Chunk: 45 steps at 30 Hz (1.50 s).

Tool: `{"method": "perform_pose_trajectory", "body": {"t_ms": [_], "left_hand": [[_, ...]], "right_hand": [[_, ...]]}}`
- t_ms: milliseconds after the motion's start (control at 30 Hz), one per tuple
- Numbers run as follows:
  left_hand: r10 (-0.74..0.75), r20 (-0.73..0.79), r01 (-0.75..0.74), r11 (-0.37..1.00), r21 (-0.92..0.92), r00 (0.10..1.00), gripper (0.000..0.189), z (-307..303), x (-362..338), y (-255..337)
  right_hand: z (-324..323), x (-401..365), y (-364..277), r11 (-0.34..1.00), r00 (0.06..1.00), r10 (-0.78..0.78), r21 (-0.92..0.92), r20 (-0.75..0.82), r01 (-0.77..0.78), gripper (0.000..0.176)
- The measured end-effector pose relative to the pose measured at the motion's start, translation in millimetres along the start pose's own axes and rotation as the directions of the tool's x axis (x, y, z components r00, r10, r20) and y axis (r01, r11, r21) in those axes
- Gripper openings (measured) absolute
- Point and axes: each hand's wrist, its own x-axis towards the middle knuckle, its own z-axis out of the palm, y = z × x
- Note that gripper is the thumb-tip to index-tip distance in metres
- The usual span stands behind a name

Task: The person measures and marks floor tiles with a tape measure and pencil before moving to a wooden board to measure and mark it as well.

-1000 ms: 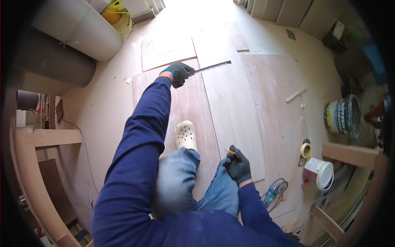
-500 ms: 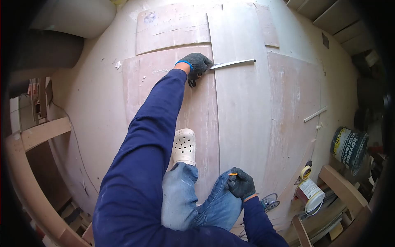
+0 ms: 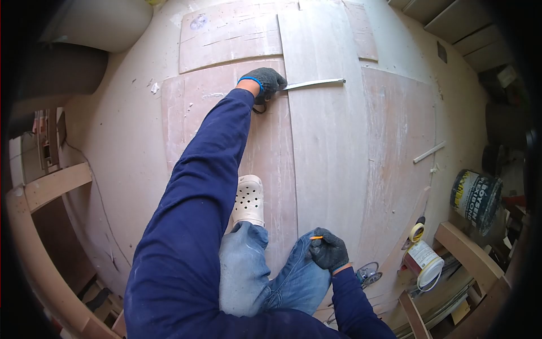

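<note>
My left hand (image 3: pixel 266 82), in a dark grey knit glove with a blue cuff, is closed around a tape measure whose case is mostly hidden by the fingers. Its metal blade (image 3: pixel 314 84) extends to the right across a pale plywood strip (image 3: pixel 324 152), the hooked tip near the strip's right side. Resting at my right knee, my gloved right hand (image 3: pixel 329 251) is closed on a thin orange pencil (image 3: pixel 316 238) that pokes out to the left. A cream clog (image 3: pixel 249 200) on my foot stands on the pinkish board (image 3: pixel 220 124) left of the strip.
More boards (image 3: pixel 398 130) lie on the right, with a thin white stick (image 3: pixel 429 152) on top. Along the right stand a dark labelled can (image 3: pixel 476 200), a white tub (image 3: pixel 423 264) and a tape roll (image 3: pixel 416 232). Wooden framing (image 3: pixel 56 189) borders the left.
The whole view has shifted slightly, so things appear a little further left and up. Both hands keep their holds; the blade still lies across the strip.
</note>
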Motion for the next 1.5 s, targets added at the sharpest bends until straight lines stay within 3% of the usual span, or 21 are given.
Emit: {"method": "perform_pose_trajectory", "body": {"t_ms": [233, 300, 333, 400, 500, 600, 633, 700, 833, 1000, 1100, 1200, 1300, 1400, 1500], "left_hand": [[0.058, 0.007, -0.059, 0.993, 0.102, 0.998, 0.039, -1, 1, -3], [0.155, -0.146, -0.133, 0.98, 0.15, 0.977, 0.041, 4, 2, -6], [0.155, -0.145, -0.134, 0.98, 0.149, 0.977, 0.041, 5, 4, -8], [0.018, -0.023, -0.019, 0.998, -0.061, 1.0, 0.042, -2, -2, -1], [-0.031, 0.02, 0.032, 0.997, -0.067, 0.999, 0.044, -8, -11, 8], [-0.099, 0.067, 0.104, 0.991, -0.084, 0.993, 0.049, -19, -21, 19], [-0.098, 0.068, 0.103, 0.991, -0.083, 0.993, 0.049, -19, -20, 18], [-0.044, 0.002, 0.044, 0.999, -0.026, 0.999, 0.031, -15, -18, 12], [0.048, -0.044, -0.044, 0.995, 0.089, 0.998, 0.032, -10, -17, 9], [-0.062, -0.022, 0.06, 0.994, -0.092, 0.998, 0.042, -13, -26, 15], [-0.046, -0.058, 0.042, 0.997, -0.069, 0.997, 0.046, -12, -30, 15], [-0.041, -0.072, 0.034, 0.995, -0.09, 0.997, 0.054, -8, -28, 13], [0.022, -0.132, -0.017, 0.999, 0.038, 0.991, 0.054, -5, -30, 13], [-0.037, -0.113, 0.036, 0.999, -0.005, 0.993, 0.054, -4, -33, 15], [0.028, -0.186, -0.013, 0.996, 0.083, 0.982, 0.045, 2, -35, 11]], "right_hand": [[0, -1, 1, 1.0, 0.994, -0.02, 0.004, -0.104, 0.02, 0.032], [0, -1, 1, 0.999, 0.993, -0.014, 0.03, -0.118, 0.018, 0.032], [-1, 0, 1, 1.0, 0.994, -0.02, 0.013, -0.106, 0.022, 0.032], [-2, 1, 0, 1.0, 0.995, -0.027, -0.003, -0.095, 0.027, 0.032], [-3, 1, 0, 1.0, 0.999, -0.009, 0.017, -0.034, 0.009, 0.032], [0, 1, 1, 1.0, 0.993, -0.018, 0.002, -0.113, 0.018, 0.032], [3, 1, -1, 1.0, 0.993, -0.008, 0.019, -0.12, 0.01, 0.032], [4, 1, -1, 0.999, 0.992, 0.003, 0.037, -0.126, 0.002, 0.032], [4, 1, 0, 1.0, 0.992, -0.013, 0.004, -0.125, 0.014, 0.032], [7, 1, 0, 1.0, 0.99, -0.009, 0.004, -0.139, 0.009, 0.033], [2, 2, -1, 0.999, 0.995, 0.011, 0.033, -0.102, -0.007, 0.033], [-9, 3, 0, 0.998, 0.993, -0.032, -0.053, -0.115, 0.026, 0.033], [-7, 4, -1, 1.0, 0.995, -0.006, 0.027, -0.095, 0.009, 0.033], [-2, 4, 0, 0.999, 0.997, -0.014, 0.034, -0.078, 0.017, 0.034], [-1, 3, 2, 1.0, 0.995, -0.024, 0.013, -0.094, 0.025, 0.035]]}}
